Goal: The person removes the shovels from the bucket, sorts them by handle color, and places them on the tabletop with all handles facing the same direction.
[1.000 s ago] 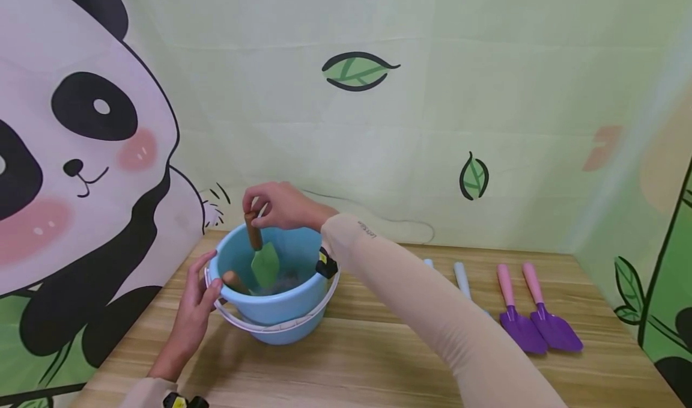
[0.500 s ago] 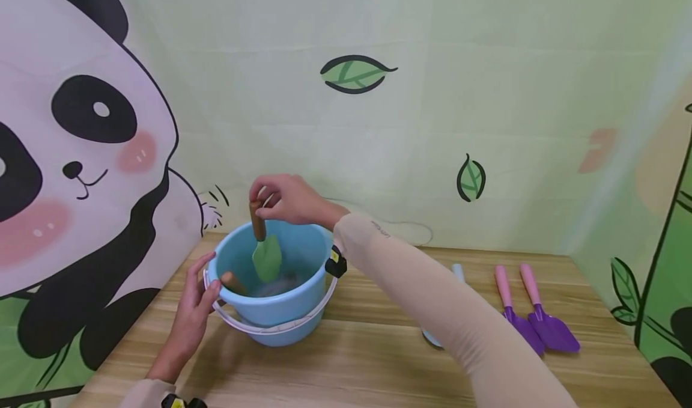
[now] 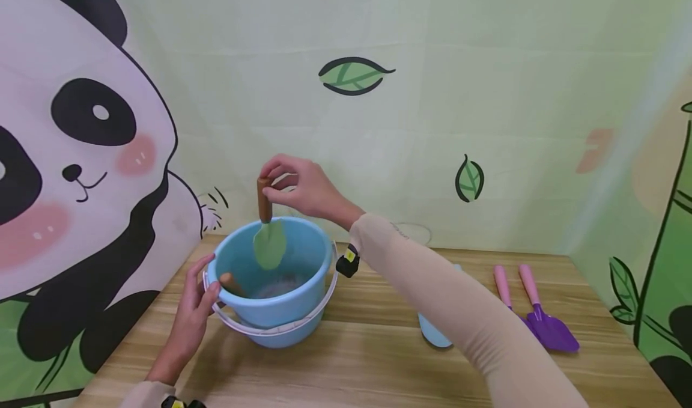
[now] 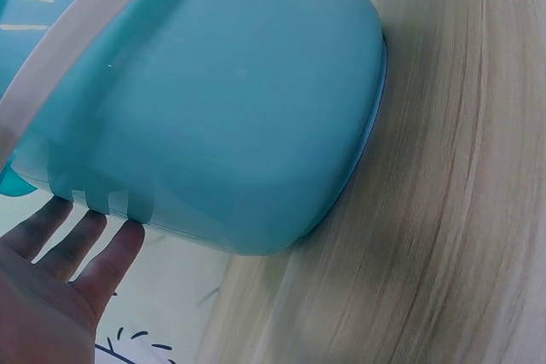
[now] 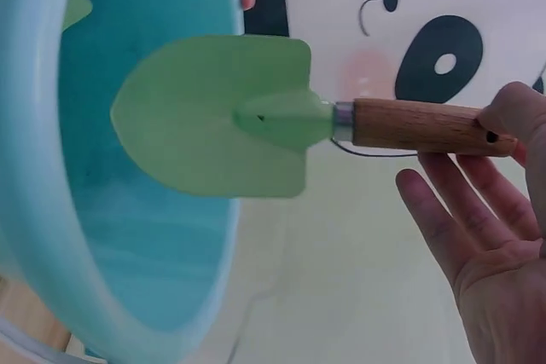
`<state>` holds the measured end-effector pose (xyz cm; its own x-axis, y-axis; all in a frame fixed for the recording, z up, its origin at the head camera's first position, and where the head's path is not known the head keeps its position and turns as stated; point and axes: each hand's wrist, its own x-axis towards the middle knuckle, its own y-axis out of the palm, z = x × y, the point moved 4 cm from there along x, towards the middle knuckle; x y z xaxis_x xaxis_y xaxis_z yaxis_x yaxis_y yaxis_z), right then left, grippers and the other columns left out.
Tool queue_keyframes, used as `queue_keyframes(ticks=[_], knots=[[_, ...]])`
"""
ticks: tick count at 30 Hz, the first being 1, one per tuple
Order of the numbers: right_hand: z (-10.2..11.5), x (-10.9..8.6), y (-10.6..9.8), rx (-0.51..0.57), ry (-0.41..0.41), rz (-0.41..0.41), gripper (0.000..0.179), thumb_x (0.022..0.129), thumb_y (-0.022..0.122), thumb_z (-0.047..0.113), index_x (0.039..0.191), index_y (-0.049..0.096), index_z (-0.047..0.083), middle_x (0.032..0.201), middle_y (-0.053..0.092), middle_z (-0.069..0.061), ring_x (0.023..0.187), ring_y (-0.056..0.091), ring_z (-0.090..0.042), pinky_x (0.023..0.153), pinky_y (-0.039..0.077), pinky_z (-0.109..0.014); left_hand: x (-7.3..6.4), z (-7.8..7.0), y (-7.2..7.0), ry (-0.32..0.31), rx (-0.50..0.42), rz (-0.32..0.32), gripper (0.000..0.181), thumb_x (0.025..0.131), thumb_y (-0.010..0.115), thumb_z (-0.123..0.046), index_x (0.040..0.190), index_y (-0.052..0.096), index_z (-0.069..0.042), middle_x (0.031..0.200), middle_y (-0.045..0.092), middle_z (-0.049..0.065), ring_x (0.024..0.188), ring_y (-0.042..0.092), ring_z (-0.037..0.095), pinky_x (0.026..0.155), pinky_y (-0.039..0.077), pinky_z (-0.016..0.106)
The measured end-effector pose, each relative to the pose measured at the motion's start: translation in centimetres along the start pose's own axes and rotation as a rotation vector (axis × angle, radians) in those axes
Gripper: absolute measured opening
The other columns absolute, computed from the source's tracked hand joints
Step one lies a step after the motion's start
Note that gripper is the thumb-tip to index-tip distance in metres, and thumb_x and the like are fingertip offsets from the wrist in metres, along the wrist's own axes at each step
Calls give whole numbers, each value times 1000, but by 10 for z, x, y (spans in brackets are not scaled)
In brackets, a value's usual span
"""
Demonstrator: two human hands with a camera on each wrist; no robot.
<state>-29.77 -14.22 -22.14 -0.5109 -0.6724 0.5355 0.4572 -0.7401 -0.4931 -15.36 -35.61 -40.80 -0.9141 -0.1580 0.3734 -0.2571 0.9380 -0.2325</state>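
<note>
My right hand pinches the end of the wooden handle of a green hand trowel. The blade hangs down, its tip overlapping the inside of a light blue bucket in the head view. In the right wrist view the trowel shows flat side on, my thumb and fingers at its handle end. A second wooden handle leans inside the bucket, with a bit of green blade beside it. My left hand rests against the bucket's left side, thumb at the rim; in the left wrist view its fingers touch the wall, fairly straight.
A white bail handle hangs across the bucket's front. Two purple shovels with pink handles lie at the right of the wooden table. A light blue shovel is partly hidden under my right sleeve. A panda-print cloth stands behind.
My right hand has lifted the trowel up and slightly right, so its blade sits higher in the bucket and more upright. My left hand has stayed at the bucket.
</note>
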Motion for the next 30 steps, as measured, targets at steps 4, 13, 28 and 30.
queue_keyframes(ticks=[4,13,28,30], knots=[[9,-2,-10,37,-68,-70,25,94,74,8,118,66,7,114,68,-7,100,70,-19,88,57,-31,0,0,0,-3,6,-1,54,111,41,-19,162,21,-22,158,34,19,119,53,0,84,53,22],[23,-11,-29,103,-106,-156,24,94,75,10,117,68,6,110,71,-8,92,73,-21,78,60,-33,0,1,0,14,-6,-6,54,111,40,-16,162,22,-20,155,37,22,119,54,0,83,54,22],[16,-25,-58,90,-116,-237,24,94,75,9,117,68,7,105,71,-6,88,72,-21,76,61,-37,-2,2,1,40,-48,-17,54,110,40,-11,161,23,-15,146,43,21,119,56,2,84,53,21],[16,-28,-64,91,-105,-247,25,94,76,10,118,68,7,105,71,-7,88,72,-21,75,61,-37,-2,2,1,44,-57,-23,53,110,40,-11,161,25,-16,143,46,19,119,57,3,84,53,21]])
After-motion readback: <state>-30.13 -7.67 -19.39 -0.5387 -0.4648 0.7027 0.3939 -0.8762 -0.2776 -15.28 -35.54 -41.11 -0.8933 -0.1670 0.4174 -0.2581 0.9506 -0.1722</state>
